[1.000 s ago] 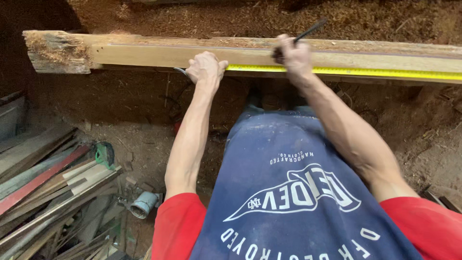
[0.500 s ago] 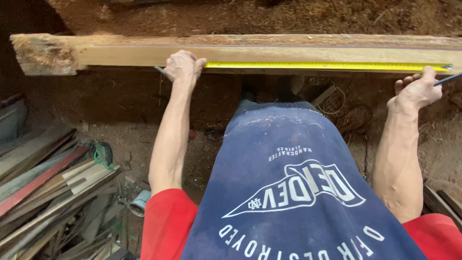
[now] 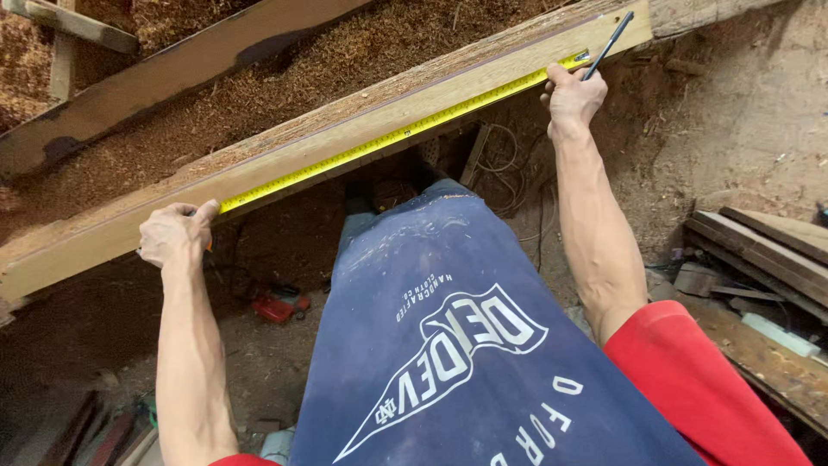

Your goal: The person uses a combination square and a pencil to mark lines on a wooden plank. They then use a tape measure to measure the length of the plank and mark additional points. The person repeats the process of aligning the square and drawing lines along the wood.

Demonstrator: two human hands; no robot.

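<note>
Our left hand point(image 3: 177, 235) pins the yellow steel measuring tape point(image 3: 397, 134) taut along the long wooden beam point(image 3: 285, 164); our right hand point(image 3: 571, 95) is closed on a dark pencil point(image 3: 609, 45) (seemingly at the tape's far end).

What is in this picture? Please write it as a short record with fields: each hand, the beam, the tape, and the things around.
left hand: presses one end of the yellow tape measure against the wooden beam
right hand: holds a dark pencil at the tape's far end
tape: stretched flat along the beam's side
beam: long, lying across sawdust
around: planks at right, red tool on the dirt floor
</note>
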